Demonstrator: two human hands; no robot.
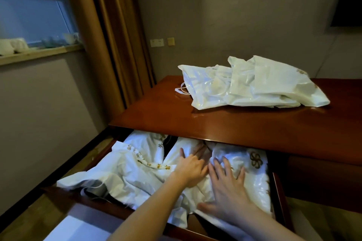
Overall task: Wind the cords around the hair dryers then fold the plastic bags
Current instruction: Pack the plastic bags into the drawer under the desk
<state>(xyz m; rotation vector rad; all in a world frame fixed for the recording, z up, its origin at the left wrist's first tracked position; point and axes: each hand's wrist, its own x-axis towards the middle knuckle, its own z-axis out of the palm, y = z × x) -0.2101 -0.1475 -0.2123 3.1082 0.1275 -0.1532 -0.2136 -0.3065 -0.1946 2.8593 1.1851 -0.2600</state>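
Both hands, the left hand (191, 166) and the right hand (228, 188), lay flat with fingers spread on the white bags (137, 170) inside the open drawer (278, 197), gripping nothing; smoothing them flat first would probably help folding.

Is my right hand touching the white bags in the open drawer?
Touching. The head view shows the right hand lying flat, fingers spread, pressed onto the white bags in the drawer, with no gap visible beneath the palm.

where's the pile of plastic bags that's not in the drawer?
In the head view, the pile of white plastic bags lies on top of the wooden desk, upper right, near the back wall and above the open drawer.
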